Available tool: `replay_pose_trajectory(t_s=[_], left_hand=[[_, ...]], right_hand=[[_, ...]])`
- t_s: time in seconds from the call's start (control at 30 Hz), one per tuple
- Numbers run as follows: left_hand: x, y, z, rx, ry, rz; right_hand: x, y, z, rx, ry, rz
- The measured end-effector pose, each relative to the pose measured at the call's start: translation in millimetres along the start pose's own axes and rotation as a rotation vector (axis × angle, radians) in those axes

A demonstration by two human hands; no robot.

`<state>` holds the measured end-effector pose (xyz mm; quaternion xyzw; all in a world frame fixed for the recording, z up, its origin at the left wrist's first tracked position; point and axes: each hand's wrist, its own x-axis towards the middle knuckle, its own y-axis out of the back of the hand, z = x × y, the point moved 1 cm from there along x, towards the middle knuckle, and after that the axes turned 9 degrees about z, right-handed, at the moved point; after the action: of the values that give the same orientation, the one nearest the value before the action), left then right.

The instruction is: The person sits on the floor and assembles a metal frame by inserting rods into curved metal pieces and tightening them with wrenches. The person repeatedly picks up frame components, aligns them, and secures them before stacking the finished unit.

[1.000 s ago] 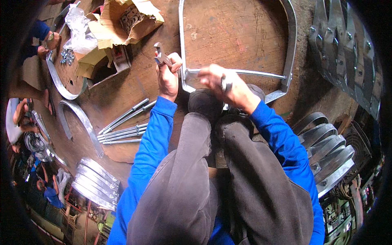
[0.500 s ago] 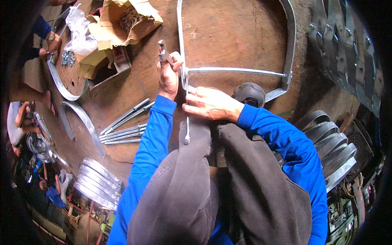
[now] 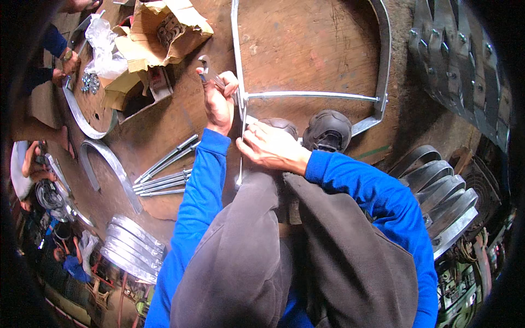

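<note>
My left hand is closed round a metal wrench, whose open jaw sticks out above the fingers. Beside it stands a bent flat-bar steel frame with a thin rod across it. At the rod's left end, my right hand has its fingers curled round a slim shaft that looks like a second wrench; its lower end reaches my knee. The fingers partly hide the joint between rod and frame. My shoe is next to the frame's lower right corner.
Several threaded rods and a curved metal strip lie on the left. Beyond them are a torn cardboard box and another person's hands. Stacked bent bands stand at left and right; bolted metal strips lie far right.
Both hands, the wrenches and the frame have shifted slightly left in view. My right hand sits a little lower, and more of my shoes shows.
</note>
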<state>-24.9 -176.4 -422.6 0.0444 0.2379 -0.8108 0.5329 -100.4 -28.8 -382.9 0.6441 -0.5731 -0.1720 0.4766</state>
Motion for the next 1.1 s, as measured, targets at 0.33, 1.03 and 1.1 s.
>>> replay_pose_trajectory(t_s=[0.33, 1.03, 1.1], left_hand=[[1, 6, -6, -0.022, -0.053, -0.029], [-1, -9, -5, -0.006, -0.133, 0.104], [0, -2, -7, 0.041, -0.117, 0.006]], right_hand=[[27, 22, 33, 0.213, -0.324, 0.259], [74, -12, 153, 0.48, -0.886, 0.408], [60, -21, 152, 0.468, -0.975, 0.508]])
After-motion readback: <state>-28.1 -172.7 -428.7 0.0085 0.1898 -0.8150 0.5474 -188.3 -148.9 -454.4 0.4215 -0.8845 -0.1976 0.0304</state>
